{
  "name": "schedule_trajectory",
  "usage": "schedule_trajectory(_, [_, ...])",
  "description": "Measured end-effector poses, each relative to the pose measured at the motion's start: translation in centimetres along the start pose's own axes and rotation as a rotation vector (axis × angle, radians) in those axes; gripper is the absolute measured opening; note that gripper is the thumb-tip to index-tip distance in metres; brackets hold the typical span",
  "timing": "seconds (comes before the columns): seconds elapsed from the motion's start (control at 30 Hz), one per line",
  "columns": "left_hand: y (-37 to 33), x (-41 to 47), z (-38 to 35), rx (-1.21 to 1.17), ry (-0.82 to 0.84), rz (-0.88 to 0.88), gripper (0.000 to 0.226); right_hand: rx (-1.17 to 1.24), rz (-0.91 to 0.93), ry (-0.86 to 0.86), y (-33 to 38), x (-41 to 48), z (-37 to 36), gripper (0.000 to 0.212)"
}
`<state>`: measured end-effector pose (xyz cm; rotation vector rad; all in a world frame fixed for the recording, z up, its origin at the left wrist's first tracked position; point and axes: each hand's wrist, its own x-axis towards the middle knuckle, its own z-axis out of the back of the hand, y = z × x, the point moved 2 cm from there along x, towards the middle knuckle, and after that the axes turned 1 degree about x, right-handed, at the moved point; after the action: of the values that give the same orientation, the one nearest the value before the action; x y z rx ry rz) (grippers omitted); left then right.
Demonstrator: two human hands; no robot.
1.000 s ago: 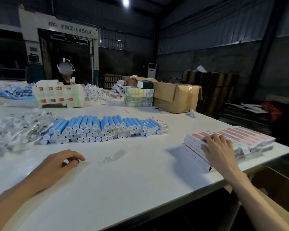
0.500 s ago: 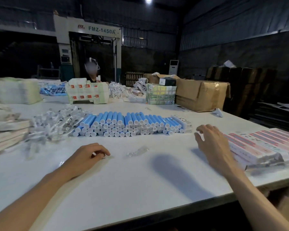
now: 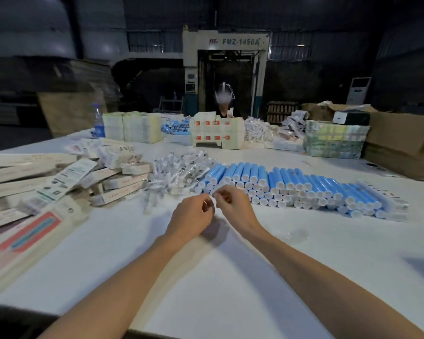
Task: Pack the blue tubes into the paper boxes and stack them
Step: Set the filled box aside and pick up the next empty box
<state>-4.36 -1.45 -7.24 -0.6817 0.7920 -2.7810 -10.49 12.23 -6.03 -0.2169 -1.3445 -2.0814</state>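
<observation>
Several blue tubes [image 3: 291, 187] with white caps lie stacked in a long row across the middle of the white table [image 3: 230, 277]. A loose heap of flat paper boxes [image 3: 59, 182] covers the left side. My left hand [image 3: 191, 218] and my right hand [image 3: 233, 206] meet just in front of the row's left end, fingers curled and fingertips almost touching. Whether anything is pinched between them is too small to make out.
A pile of clear plastic packets [image 3: 179, 172] lies between the boxes and the tubes. A clear scrap [image 3: 296, 234] lies right of my right forearm. At the back are stacked packs [image 3: 217, 133], a water bottle [image 3: 99, 121], a brown carton [image 3: 402, 143] and a person [image 3: 224, 104].
My view swung left, off the red-and-white boxes at the right edge. My right hand left them and came across to meet my left hand in front of the tubes.
</observation>
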Motion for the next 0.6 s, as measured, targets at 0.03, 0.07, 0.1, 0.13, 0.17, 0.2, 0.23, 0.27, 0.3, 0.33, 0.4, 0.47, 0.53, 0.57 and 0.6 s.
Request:
schedule_trajectory(0.03, [0.5,0.3,0.4,0.044,-0.035,0.018,0.009,0.027,-0.015,0.021,-0.6,0.2,-0.9,0.013])
schedule_trajectory(0.07, [0.9,0.7,0.9,0.096,-0.063,0.025,0.011,0.047,-0.036,0.044,-1.4,0.3,-1.6,0.013])
schedule_trajectory(0.1, [1.4,1.1,1.5,0.142,-0.091,0.028,0.012,0.063,-0.062,0.067,-2.1,0.3,-2.1,0.014])
schedule_trajectory(0.13, [1.9,1.8,2.2,0.180,-0.124,0.032,0.012,0.081,-0.087,0.081,-2.7,0.5,-2.4,0.014])
schedule_trajectory(0.17, [2.5,2.7,2.9,0.212,-0.162,0.036,0.011,0.101,-0.107,0.088,-3.2,0.8,-2.5,0.015])
schedule_trajectory(0.2, [3.1,3.9,3.8,0.245,-0.198,0.044,0.008,0.120,-0.124,0.088,-3.6,0.9,-2.6,0.015])
schedule_trajectory(0.23, [3.8,5.1,4.7,0.278,-0.224,0.055,0.005,0.139,-0.139,0.083,-4.0,1.1,-2.7,0.016])
schedule_trajectory(0.27, [4.6,6.5,5.7,0.318,-0.244,0.072,0.007,0.158,-0.148,0.079,-4.2,1.1,-2.8,0.017])
schedule_trajectory(0.3, [5.6,8.0,6.7,0.368,-0.249,0.098,0.012,0.174,-0.151,0.080,-4.4,1.1,-2.9,0.017])
schedule_trajectory(0.33, [6.7,9.4,7.7,0.426,-0.238,0.132,0.018,0.188,-0.149,0.084,-4.5,1.1,-3.0,0.017])
schedule_trajectory(0.4, [9.0,12.2,9.3,0.571,-0.172,0.196,0.024,0.204,-0.145,0.090,-4.8,1.0,-3.2,0.018])
schedule_trajectory(0.47, [10.7,14.5,10.0,0.739,-0.093,0.207,0.026,0.208,-0.149,0.091,-4.9,1.2,-3.3,0.019])
schedule_trajectory(0.53, [11.8,16.2,10.0,0.924,-0.026,0.186,0.029,0.205,-0.145,0.103,-5.0,1.2,-3.3,0.019])
schedule_trajectory(0.57, [12.3,16.9,9.8,1.003,0.015,0.188,0.030,0.201,-0.140,0.109,-4.9,1.2,-3.3,0.019])
schedule_trajectory(0.6, [12.8,17.4,9.4,1.067,0.054,0.198,0.032,0.199,-0.135,0.113,-4.9,1.3,-3.3,0.018])
